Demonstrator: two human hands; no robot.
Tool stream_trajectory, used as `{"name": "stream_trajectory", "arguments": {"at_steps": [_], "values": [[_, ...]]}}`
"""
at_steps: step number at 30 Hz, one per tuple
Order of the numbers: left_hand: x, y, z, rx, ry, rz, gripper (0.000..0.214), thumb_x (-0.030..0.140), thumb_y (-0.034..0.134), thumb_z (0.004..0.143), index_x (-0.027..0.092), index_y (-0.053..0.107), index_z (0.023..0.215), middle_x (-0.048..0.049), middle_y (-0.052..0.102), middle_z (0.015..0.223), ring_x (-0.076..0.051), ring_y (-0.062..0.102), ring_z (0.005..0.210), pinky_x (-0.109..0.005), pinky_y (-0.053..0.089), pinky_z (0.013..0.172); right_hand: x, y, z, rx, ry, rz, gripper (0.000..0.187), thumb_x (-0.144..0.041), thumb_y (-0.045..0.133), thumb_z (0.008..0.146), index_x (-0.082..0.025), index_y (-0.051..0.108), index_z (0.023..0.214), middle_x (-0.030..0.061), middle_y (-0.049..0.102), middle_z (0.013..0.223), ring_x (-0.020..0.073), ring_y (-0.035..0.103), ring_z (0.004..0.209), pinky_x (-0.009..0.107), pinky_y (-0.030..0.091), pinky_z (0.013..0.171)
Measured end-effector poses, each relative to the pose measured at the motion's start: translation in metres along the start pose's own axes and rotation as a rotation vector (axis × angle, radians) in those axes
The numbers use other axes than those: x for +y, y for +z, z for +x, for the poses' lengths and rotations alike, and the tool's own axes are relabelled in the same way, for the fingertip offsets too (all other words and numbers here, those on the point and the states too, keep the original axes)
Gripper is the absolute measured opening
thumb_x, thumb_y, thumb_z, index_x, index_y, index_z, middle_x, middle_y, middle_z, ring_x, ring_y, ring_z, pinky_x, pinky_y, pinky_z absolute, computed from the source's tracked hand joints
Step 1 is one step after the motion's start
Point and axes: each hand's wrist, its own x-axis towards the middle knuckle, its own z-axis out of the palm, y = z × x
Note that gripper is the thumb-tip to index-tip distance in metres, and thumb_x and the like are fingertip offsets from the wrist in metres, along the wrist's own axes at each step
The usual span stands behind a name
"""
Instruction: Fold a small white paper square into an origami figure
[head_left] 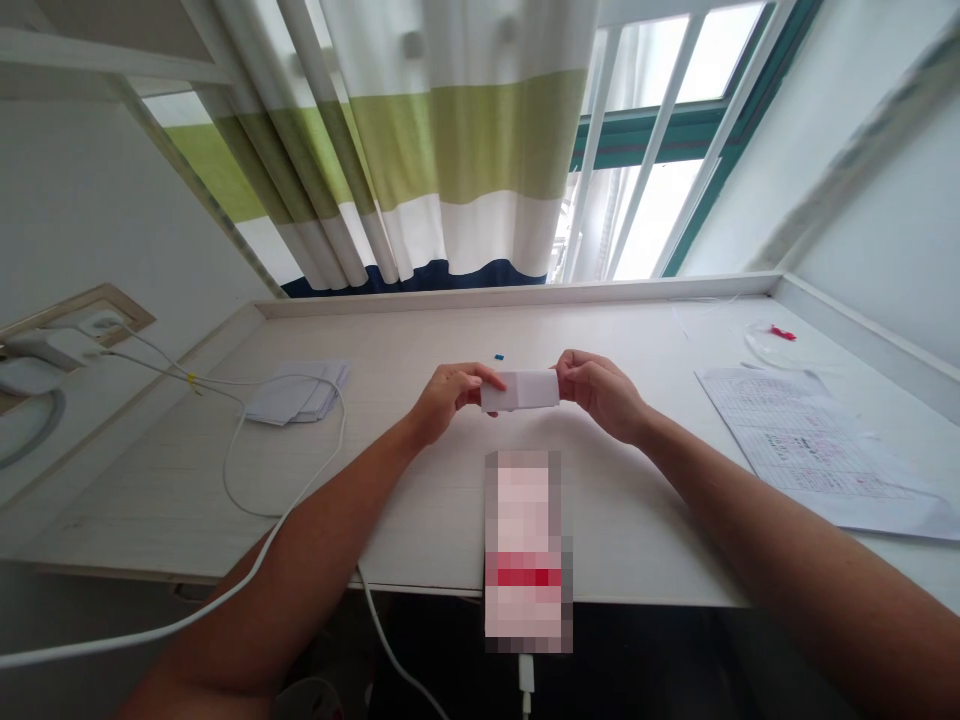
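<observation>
A small white piece of folded paper (531,390) is held up over the desk between my two hands, with a crease running across it. My left hand (452,398) grips its left end, index finger on the front face and other fingertips beneath. At the right end, my right hand (600,390) pinches the paper's edge, fingers curled. Just beyond the paper, a tiny blue piece (499,357) lies on the desk. Nearer to me is a phone (525,520) with a pixelated screen and a white cable plugged into its lower end.
A stack of white papers (296,392) lies on the left of the white desk (420,335), with a white cable (225,598) looping over it from the wall socket (105,322). On the right are handwritten sheets (810,445) and a small red item (782,333). A raised ledge (450,300) borders the back.
</observation>
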Motion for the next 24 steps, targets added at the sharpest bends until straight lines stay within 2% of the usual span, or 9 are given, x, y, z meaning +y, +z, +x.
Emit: {"name": "stream_trajectory", "arguments": {"at_steps": [2,5,7,9,12,14,18,21,24], "values": [[-0.003,0.002,-0.002,0.013,0.041,0.174,0.024,0.036,0.070,0.087,0.012,0.073,0.081,-0.0078,0.072,0.078,-0.017,0.069,0.069,-0.028,0.056,0.062,-0.001,0.002,-0.001,0.028,-0.034,-0.076,0.020,-0.033,0.074,0.082,-0.022,0.059,0.077,0.0030,0.073,0.080,0.0187,0.066,0.076,0.036,0.052,0.075],[-0.008,0.009,-0.004,-0.037,0.097,0.334,0.020,0.034,0.077,0.087,0.015,0.070,0.088,-0.0044,0.071,0.081,-0.015,0.069,0.071,-0.028,0.057,0.066,0.001,0.006,-0.002,-0.027,-0.076,-0.253,0.028,-0.044,0.079,0.084,-0.020,0.070,0.095,0.0076,0.079,0.097,0.0210,0.069,0.088,0.037,0.053,0.081],[-0.009,0.013,-0.005,-0.074,0.114,0.318,0.023,0.034,0.077,0.087,0.017,0.067,0.099,-0.0024,0.070,0.082,-0.014,0.068,0.072,-0.028,0.058,0.068,0.004,0.007,-0.003,-0.087,-0.060,-0.348,0.035,-0.051,0.076,0.087,-0.018,0.076,0.098,0.0078,0.078,0.095,0.0202,0.068,0.085,0.036,0.052,0.076],[-0.009,0.017,-0.005,-0.069,0.099,0.253,0.031,0.034,0.078,0.087,0.020,0.059,0.108,0.0001,0.070,0.080,-0.013,0.067,0.070,-0.028,0.058,0.067,0.007,0.008,-0.003,-0.110,-0.035,-0.378,0.040,-0.056,0.073,0.088,-0.017,0.078,0.092,0.0064,0.076,0.086,0.0181,0.065,0.076,0.032,0.049,0.067],[-0.007,0.020,-0.002,0.045,0.069,0.137,0.049,0.034,0.084,0.082,0.022,0.049,0.114,-0.0006,0.074,0.085,-0.012,0.066,0.069,-0.026,0.054,0.067,0.009,0.008,-0.002,-0.078,-0.032,-0.321,0.040,-0.057,0.076,0.085,-0.017,0.078,0.089,0.0048,0.074,0.081,0.0157,0.061,0.069,0.030,0.045,0.061],[-0.007,0.021,0.000,0.138,0.041,0.074,0.055,0.037,0.088,0.077,0.021,0.051,0.115,-0.0020,0.075,0.088,-0.012,0.065,0.071,-0.026,0.051,0.069,0.007,0.008,-0.002,-0.023,-0.046,-0.262,0.039,-0.055,0.079,0.083,-0.017,0.077,0.086,0.0040,0.073,0.079,0.0145,0.060,0.069,0.029,0.044,0.062],[-0.011,0.021,0.003,0.138,-0.007,0.070,0.039,0.044,0.088,0.076,0.015,0.069,0.094,-0.0025,0.072,0.080,-0.012,0.061,0.073,-0.027,0.048,0.071,0.007,0.012,-0.001,0.067,-0.041,-0.120,0.037,-0.052,0.086,0.077,-0.017,0.074,0.085,0.0027,0.072,0.079,0.0139,0.060,0.070,0.029,0.044,0.066],[-0.014,0.021,0.003,0.142,0.034,0.106,0.034,0.046,0.085,0.079,0.014,0.073,0.078,-0.0027,0.069,0.075,-0.013,0.059,0.073,-0.028,0.048,0.073,0.007,0.014,-0.001,0.052,0.001,-0.066,0.039,-0.049,0.091,0.071,-0.017,0.073,0.084,0.0030,0.073,0.081,0.0146,0.061,0.072,0.030,0.045,0.067],[-0.013,0.021,0.001,0.120,0.043,0.138,0.033,0.046,0.083,0.080,0.014,0.073,0.076,-0.0026,0.068,0.073,-0.014,0.058,0.072,-0.029,0.046,0.071,0.005,0.015,-0.002,0.039,0.011,-0.096,0.038,-0.052,0.087,0.075,-0.017,0.075,0.084,0.0039,0.074,0.081,0.0157,0.062,0.073,0.031,0.047,0.069]]}}
